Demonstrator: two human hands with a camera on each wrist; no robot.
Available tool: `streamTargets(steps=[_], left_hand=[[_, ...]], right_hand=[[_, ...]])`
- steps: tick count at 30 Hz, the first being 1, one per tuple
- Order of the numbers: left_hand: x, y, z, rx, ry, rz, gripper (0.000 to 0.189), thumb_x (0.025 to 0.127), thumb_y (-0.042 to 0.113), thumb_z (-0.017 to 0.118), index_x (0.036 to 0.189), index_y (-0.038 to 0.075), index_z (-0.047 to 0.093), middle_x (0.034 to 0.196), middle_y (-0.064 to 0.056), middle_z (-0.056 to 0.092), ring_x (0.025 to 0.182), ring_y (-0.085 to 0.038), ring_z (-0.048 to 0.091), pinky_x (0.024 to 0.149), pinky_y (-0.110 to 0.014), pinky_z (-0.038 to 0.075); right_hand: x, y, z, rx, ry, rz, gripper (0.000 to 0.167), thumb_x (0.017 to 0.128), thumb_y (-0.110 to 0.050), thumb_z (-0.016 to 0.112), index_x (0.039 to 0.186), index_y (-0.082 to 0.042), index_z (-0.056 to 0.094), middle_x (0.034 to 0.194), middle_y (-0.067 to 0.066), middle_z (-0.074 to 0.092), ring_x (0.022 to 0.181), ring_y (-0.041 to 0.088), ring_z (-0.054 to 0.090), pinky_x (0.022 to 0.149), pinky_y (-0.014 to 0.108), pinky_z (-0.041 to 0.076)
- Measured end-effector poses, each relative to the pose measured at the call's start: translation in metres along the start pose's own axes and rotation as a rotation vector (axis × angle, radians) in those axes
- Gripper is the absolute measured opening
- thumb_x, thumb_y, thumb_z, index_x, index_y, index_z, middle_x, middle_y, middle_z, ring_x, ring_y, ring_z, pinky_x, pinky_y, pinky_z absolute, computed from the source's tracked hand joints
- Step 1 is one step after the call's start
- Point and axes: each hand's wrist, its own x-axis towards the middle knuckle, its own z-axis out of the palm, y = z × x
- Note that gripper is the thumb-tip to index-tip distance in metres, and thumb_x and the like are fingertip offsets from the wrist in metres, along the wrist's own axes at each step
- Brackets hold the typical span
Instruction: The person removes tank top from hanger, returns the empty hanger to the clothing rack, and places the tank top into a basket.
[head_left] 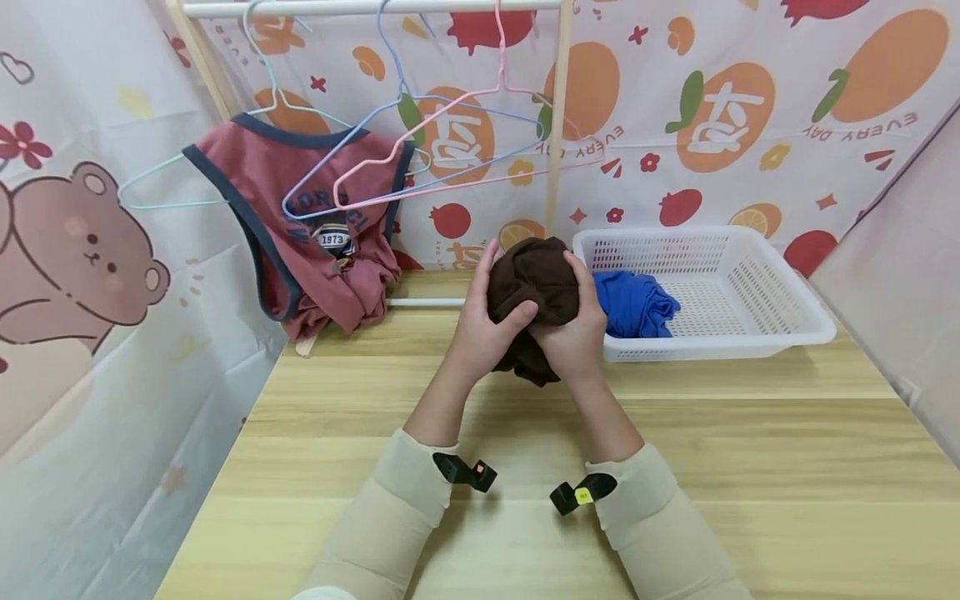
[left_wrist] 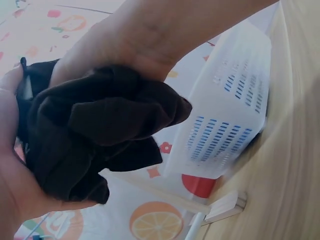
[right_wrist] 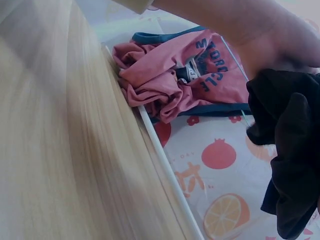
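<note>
Between both hands is a bunched dark brown garment (head_left: 536, 279), raised above the table, its lower folds hanging beneath the palms. The left hand (head_left: 482, 329) grips its left side, with the thumb lying across the front. On the opposite side the right hand (head_left: 576, 333) holds it, fingers wrapped round the cloth. In the left wrist view the dark cloth (left_wrist: 100, 125) appears crumpled, with loose folds sticking out. The right wrist view shows only part of the cloth (right_wrist: 295, 150) at its right edge. What kind of garment it is cannot be made out.
A white perforated basket (head_left: 720, 346) stands at the back right, a crumpled blue cloth (head_left: 633, 304) inside. On the rack (head_left: 558, 125) at the back left, a pink sleeveless top (head_left: 315, 225) hangs beside a blue hanger (head_left: 330, 158) and a pink hanger (head_left: 420, 133).
</note>
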Motion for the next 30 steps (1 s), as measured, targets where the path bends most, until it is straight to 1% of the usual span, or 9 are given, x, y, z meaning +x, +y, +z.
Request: streamTargets(steps=[3,7,10,13,15,20,22,26,30], left_hand=[[0.0,-0.001,0.0,-0.068,-0.009,-0.057,0.115,0.067,0.077,0.07,0.157,0.037,0.01,0.161,0.003,0.023,0.144,-0.018,0.031,0.114,-0.05,0.031],[0.0,-0.003,0.002,-0.224,-0.017,-0.11,0.115,0.064,0.074,0.075,0.155,0.04,0.013,0.157,0.003,0.028,0.138,-0.02,0.038,0.111,-0.049,0.036],[0.001,-0.005,0.003,-0.333,-0.046,-0.118,0.112,0.065,0.069,0.079,0.154,0.033,0.022,0.152,-0.003,0.037,0.132,-0.024,0.045,0.107,-0.046,0.041],[0.0,-0.006,0.003,-0.388,-0.068,-0.134,0.107,0.064,0.067,0.081,0.15,0.025,0.032,0.144,-0.009,0.046,0.123,-0.025,0.053,0.1,-0.041,0.047],[0.0,-0.007,0.002,-0.408,-0.079,-0.148,0.105,0.063,0.067,0.081,0.146,0.022,0.038,0.139,-0.011,0.05,0.118,-0.025,0.056,0.096,-0.038,0.05],[-0.002,-0.008,0.002,-0.428,-0.09,-0.157,0.103,0.062,0.065,0.083,0.144,0.018,0.042,0.135,-0.011,0.052,0.113,-0.023,0.059,0.092,-0.036,0.053],[-0.002,-0.009,0.002,-0.426,-0.078,-0.146,0.101,0.062,0.063,0.085,0.143,0.017,0.044,0.133,-0.011,0.053,0.112,-0.023,0.058,0.091,-0.036,0.053],[-0.001,-0.009,0.002,-0.422,-0.035,-0.103,0.098,0.063,0.061,0.085,0.142,0.017,0.046,0.131,-0.011,0.055,0.111,-0.023,0.057,0.092,-0.035,0.051],[0.0,-0.01,0.003,-0.432,-0.012,-0.066,0.093,0.066,0.058,0.085,0.142,0.018,0.047,0.132,-0.011,0.055,0.113,-0.024,0.057,0.094,-0.035,0.05]], right_hand=[[-0.002,-0.003,0.001,-0.014,-0.028,-0.033,0.083,0.069,-0.013,0.086,0.142,-0.012,0.047,0.139,0.013,0.057,0.125,0.027,0.056,0.102,0.047,0.047],[-0.003,-0.01,0.002,-0.007,-0.063,-0.039,0.086,0.069,-0.017,0.087,0.144,-0.013,0.046,0.138,0.011,0.058,0.125,0.024,0.057,0.102,0.045,0.046],[-0.004,-0.012,0.002,0.006,-0.084,-0.014,0.088,0.068,-0.017,0.087,0.145,-0.014,0.045,0.14,0.008,0.057,0.124,0.022,0.057,0.102,0.044,0.046],[-0.004,-0.014,0.002,0.034,-0.113,0.012,0.09,0.068,-0.015,0.087,0.146,-0.014,0.043,0.142,0.006,0.055,0.125,0.022,0.055,0.103,0.044,0.045],[-0.004,-0.015,0.002,0.06,-0.133,0.021,0.091,0.068,-0.012,0.087,0.147,-0.014,0.043,0.143,0.007,0.053,0.126,0.023,0.054,0.103,0.044,0.045],[-0.003,-0.014,0.001,0.138,-0.192,0.043,0.096,0.067,-0.004,0.087,0.149,-0.009,0.037,0.149,0.012,0.046,0.13,0.03,0.049,0.106,0.051,0.041],[-0.003,-0.013,0.001,0.164,-0.216,0.061,0.098,0.066,-0.002,0.086,0.15,-0.009,0.035,0.15,0.013,0.043,0.131,0.031,0.047,0.107,0.051,0.039],[-0.003,-0.014,0.001,0.176,-0.256,0.091,0.099,0.068,-0.002,0.084,0.152,-0.012,0.032,0.152,0.007,0.041,0.132,0.026,0.045,0.108,0.049,0.037],[-0.002,-0.015,0.001,0.132,-0.271,0.1,0.096,0.072,-0.008,0.082,0.153,-0.015,0.03,0.152,0.004,0.042,0.132,0.024,0.045,0.108,0.049,0.038]])
